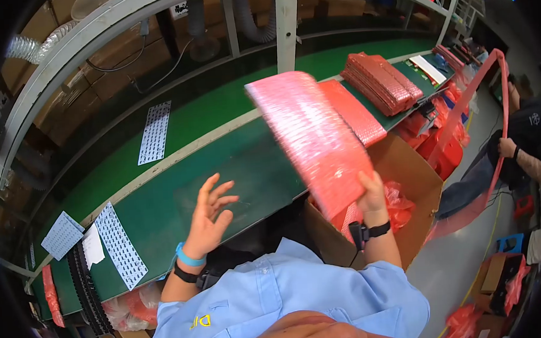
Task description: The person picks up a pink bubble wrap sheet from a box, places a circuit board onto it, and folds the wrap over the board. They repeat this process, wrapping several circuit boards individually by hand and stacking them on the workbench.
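Observation:
My right hand grips the lower right corner of a flat pink bubble-wrap bag, held up at a tilt over the green bench. Part of the bag is a little smeared, and whether anything lies inside I cannot tell. My left hand is raised above the bench's near edge, its fingers spread with nothing in them. Just behind the held bag another pink bubble-wrap piece lies on the bench. A stack of pink bubble-wrap packs stands farther right.
An open cardboard box with pink wrap inside stands below the bench at my right. White patterned sheets and black strips lie at the left. One more sheet rests on the green belt. At far right, a person holds a pink strip.

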`<state>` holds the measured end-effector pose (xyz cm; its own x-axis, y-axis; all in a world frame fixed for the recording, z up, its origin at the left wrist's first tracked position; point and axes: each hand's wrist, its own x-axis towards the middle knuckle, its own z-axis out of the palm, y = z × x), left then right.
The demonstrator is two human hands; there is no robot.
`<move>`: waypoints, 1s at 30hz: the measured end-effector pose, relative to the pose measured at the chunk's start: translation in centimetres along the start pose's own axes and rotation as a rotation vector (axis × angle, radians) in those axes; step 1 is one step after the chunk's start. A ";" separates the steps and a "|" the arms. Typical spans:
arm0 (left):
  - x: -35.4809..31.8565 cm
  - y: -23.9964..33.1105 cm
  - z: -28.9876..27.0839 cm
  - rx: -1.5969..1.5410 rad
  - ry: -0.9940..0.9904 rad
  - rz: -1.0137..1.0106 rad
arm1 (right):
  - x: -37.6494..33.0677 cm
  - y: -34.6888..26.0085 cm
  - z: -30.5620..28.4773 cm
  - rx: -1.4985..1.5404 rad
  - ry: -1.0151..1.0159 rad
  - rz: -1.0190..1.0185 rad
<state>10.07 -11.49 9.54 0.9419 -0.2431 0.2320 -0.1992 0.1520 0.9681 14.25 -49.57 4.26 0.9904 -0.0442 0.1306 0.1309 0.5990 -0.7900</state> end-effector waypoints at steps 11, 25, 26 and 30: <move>0.7 2.5 -9.6 0.493 0.264 -0.167 | 16.8 -9.2 -16.8 -0.532 0.026 0.050; 12.9 -5.8 -21.8 1.184 0.364 -0.460 | 17.8 -6.7 -15.9 -1.899 0.640 -0.475; 13.8 -7.9 -23.1 1.263 0.446 -0.538 | 16.4 -6.3 -12.8 -1.858 0.528 -0.693; 18.6 -9.1 -20.3 1.564 0.687 -0.809 | 8.9 -3.0 -6.6 -1.535 0.245 -0.897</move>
<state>34.92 2.03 3.11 0.7732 0.6324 0.0485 0.6256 -0.7730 0.1055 22.99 -57.04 3.84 0.5663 -0.0955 0.8187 0.3550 -0.8682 -0.3468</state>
